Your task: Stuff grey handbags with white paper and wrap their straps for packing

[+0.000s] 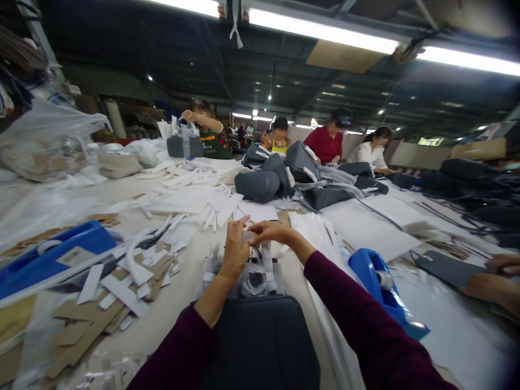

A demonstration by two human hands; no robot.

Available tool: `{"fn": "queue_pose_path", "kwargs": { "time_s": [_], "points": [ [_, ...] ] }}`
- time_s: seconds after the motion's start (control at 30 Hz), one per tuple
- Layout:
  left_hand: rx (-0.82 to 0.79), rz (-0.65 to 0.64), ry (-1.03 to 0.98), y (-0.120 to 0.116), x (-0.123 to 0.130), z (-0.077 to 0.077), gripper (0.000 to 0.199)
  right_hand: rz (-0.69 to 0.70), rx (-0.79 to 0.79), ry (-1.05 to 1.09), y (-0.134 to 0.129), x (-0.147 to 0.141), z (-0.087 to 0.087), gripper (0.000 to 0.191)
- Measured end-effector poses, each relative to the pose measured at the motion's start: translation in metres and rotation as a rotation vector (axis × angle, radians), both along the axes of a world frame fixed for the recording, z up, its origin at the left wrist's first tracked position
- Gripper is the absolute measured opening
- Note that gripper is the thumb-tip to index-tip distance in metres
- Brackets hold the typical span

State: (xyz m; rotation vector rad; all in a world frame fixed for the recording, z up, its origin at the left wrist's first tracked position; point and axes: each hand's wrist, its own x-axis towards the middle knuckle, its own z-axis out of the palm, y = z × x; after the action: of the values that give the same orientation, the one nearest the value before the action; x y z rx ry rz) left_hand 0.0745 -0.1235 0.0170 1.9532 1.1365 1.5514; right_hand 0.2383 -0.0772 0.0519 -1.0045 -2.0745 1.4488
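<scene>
A dark grey bag (266,341) lies on the table right in front of me, its top end pointing away. Clear and whitish plastic wrap (257,279) covers the handle and fittings at that far end. Above the fittings, my left hand (235,249) pinches a translucent bit of this wrap with bent fingers. From the right, my right hand (271,233) meets it, thumb and fingers closed on the same wrap. The fingertips of both hands nearly touch, and what lies between them is partly hidden.
Blue tape dispensers stand left (87,244) and right (371,271). Card and paper scraps (125,292) litter the left side. More grey bags (260,184) are piled farther back among white paper sheets. Several co-workers stand beyond; a co-worker's hands (495,287) reach in at right.
</scene>
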Motion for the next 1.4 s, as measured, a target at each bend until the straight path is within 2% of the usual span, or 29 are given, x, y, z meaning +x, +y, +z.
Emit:
{"fn": "queue_pose_path", "kwargs": {
  "time_s": [0.17,0.27,0.33,0.47,0.57,0.67,0.8,0.97,1.13,1.23,1.3,1.4],
  "points": [
    [-0.109,0.012,-0.131,0.008,-0.002,-0.007,0.046,-0.097,-0.106,0.077,-0.003,0.0,-0.009,0.028],
    [-0.142,0.053,-0.178,0.011,-0.003,-0.011,0.04,-0.183,-0.208,0.261,-0.002,-0.001,-0.015,0.028],
    [-0.191,0.05,-0.176,0.011,-0.002,-0.013,0.04,-0.313,-0.268,0.428,-0.001,0.001,-0.021,0.032],
    [-0.302,-0.038,0.01,0.009,-0.002,-0.015,0.036,-0.615,-0.369,0.625,-0.005,0.011,-0.041,0.027],
    [-0.279,-0.047,0.138,0.006,-0.002,-0.015,0.031,-0.756,-0.434,0.678,-0.022,0.022,-0.059,0.017],
    [-0.244,-0.068,0.21,0.004,-0.001,-0.015,0.03,-0.88,-0.436,0.736,-0.045,0.031,-0.068,0.011],
    [-0.246,-0.088,0.301,0.003,0.0,-0.015,0.028,-0.995,-0.331,0.836,-0.063,0.039,-0.066,0.012],
    [-0.296,-0.062,0.326,0.004,0.001,-0.019,0.03,-1.082,-0.245,0.872,-0.065,0.046,-0.061,0.012],
    [-0.28,-0.032,0.329,0.003,0.0,-0.015,0.034,-1.187,-0.302,0.787,-0.053,0.045,-0.061,0.011],
    [-0.182,0.094,0.319,-0.005,-0.001,-0.003,0.036,-1.215,-0.346,0.723,-0.051,0.037,-0.055,0.01],
    [-0.238,0.184,0.413,-0.01,-0.002,0.004,0.034,-1.207,-0.33,0.695,-0.062,0.03,-0.049,0.008],
    [-0.437,0.138,0.729,-0.012,-0.002,0.008,0.034,-1.208,-0.249,0.647,-0.099,0.019,-0.044,0.012]
  ]
}}
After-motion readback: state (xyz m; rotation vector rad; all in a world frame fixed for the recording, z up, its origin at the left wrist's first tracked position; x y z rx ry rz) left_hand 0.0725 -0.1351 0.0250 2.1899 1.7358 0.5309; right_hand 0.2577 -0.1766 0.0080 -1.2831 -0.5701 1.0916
